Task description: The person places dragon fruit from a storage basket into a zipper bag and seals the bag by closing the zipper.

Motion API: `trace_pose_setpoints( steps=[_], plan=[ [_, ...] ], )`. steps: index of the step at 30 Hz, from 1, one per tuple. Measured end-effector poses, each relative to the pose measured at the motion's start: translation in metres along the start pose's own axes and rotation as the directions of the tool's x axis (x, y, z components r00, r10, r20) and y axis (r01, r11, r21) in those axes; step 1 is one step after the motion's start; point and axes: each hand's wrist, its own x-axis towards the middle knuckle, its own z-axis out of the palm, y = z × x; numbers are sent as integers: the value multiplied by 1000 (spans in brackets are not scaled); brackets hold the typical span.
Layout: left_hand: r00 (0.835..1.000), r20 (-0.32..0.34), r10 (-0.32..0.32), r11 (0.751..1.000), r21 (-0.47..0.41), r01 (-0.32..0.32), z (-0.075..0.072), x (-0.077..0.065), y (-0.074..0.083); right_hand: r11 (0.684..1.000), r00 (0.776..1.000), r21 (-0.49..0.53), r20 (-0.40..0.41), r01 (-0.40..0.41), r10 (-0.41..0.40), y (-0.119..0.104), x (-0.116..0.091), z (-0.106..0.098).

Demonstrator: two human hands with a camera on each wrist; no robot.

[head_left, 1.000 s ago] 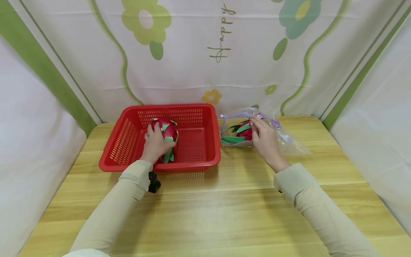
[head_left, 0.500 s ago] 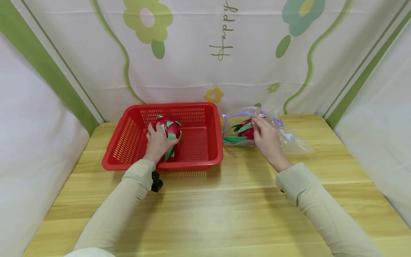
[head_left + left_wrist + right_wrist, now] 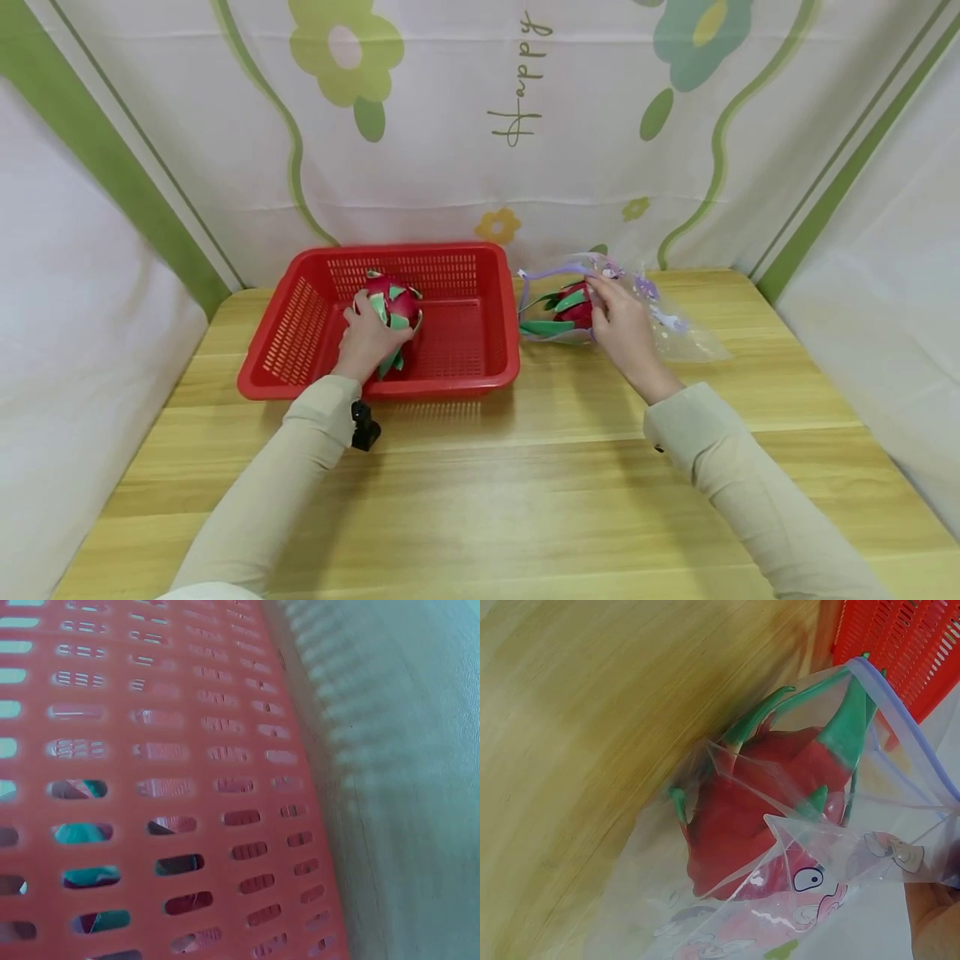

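Nearest are two pale sleeves (image 3: 757, 500), reaching forward over the wooden counter (image 3: 495, 517) in parallel, so that each hand works at its own spot. A small black device (image 3: 365, 427) sits at the left cuff, outside the basket's near wall.

The red basket (image 3: 450, 387) stands upright beyond, its long side facing the person, which lets the left hand (image 3: 367, 337) dip in over the near rim. That hand grasps a dragon fruit (image 3: 397, 304), fingers along its left and thumb across the green leaves on the near right, a spread that seems to suit so round a body. The fruit is inside the basket, in its left half, leafy end towards the person; whether the base carries its weight cannot be told.

Just right of the basket lies a clear bag (image 3: 693, 346), its purple-edged mouth turned to the basket's side. The right hand (image 3: 626, 333) pinches its upper film, probably to hold that mouth apart. Inside is a bagged dragon fruit (image 3: 757, 795) on its side, leaves pointing at the mouth and the tips just past it, the body deeper in the film.

Behind everything hangs a flower-printed cloth (image 3: 442, 167), apparently a plain backdrop.
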Motion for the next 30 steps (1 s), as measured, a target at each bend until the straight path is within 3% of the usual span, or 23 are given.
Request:
trace_pose_setpoints(
  steps=[14, 24, 30],
  plan=[
    [991, -112, 67, 991, -107, -79, -2, 0, -1, 1000, 1000, -18, 4, -17, 17, 2, -4, -5],
    [979, -159, 127, 953, -253, -165, 1, -9, 21, 998, 1000, -49, -12, 26, -27, 2, -3, -7],
    [956, -221, 193, 922, -291, -254, 1, -16, 35, 998, 1000, -58, -13, 25, -25, 1, -2, -8]
  ],
)
